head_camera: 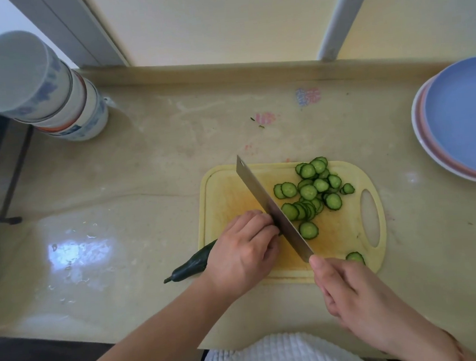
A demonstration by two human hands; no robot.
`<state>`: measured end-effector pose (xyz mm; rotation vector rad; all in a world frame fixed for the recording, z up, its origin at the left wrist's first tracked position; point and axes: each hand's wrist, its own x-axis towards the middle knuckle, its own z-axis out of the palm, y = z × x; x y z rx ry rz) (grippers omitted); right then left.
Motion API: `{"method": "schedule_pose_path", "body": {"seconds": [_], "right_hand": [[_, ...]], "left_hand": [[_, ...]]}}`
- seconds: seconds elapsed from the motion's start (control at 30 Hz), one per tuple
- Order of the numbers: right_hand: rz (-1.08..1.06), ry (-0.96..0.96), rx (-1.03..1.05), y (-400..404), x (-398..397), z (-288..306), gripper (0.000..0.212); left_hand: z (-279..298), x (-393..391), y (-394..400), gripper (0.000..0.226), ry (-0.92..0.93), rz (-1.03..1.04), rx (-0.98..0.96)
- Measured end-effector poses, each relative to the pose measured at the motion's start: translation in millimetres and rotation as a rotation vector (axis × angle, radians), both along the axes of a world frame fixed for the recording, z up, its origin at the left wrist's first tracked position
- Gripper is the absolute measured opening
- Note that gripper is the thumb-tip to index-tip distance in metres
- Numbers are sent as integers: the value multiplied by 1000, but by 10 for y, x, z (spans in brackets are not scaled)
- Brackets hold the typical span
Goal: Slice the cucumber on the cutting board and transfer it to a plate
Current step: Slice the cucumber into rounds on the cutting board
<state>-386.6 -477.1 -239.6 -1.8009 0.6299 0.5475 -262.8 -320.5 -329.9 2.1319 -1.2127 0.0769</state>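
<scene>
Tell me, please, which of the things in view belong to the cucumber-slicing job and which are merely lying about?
In use: cucumber held by the left hand; cleaver gripped by the right hand; cucumber slices; yellow cutting board; stacked plates, blue on top, for the transfer.

Lying about: stack of bowls; black wire rack.

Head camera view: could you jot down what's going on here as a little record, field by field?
activity: slicing a cucumber
left hand: fingers curled over the uncut cucumber, holding it down
right hand: grips the knife at its handle end
knife: blade against the left hand's knuckles
cutting board: yellow, on the countertop
slices: piled on the board right of the blade
plates: stacked at right edge, blue on top, no slices on it
bowls: stacked at far left
</scene>
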Motion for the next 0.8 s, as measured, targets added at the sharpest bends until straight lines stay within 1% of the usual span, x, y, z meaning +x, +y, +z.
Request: {"method": "schedule_pose_path", "body": {"seconds": [0.13,0.27,0.53,0.7,0.8], "right_hand": [[42,-13,-77,29,53,-112,61],[58,5,-95,23,132,-252,64],[-36,40,-53,-88,103,-199,59],[-24,-6,30,-45,58,-75,58],[-8,-29,42,-3,36,-29,58]], "left_hand": [[-16,8,-2,5,2,6,0],[-16,2,0,5,0,-1,3],[-10,0,10,4,-5,-11,7],[-6,-6,5,3,0,-4,-13],[-2,4,-4,1,15,5,-25]]}}
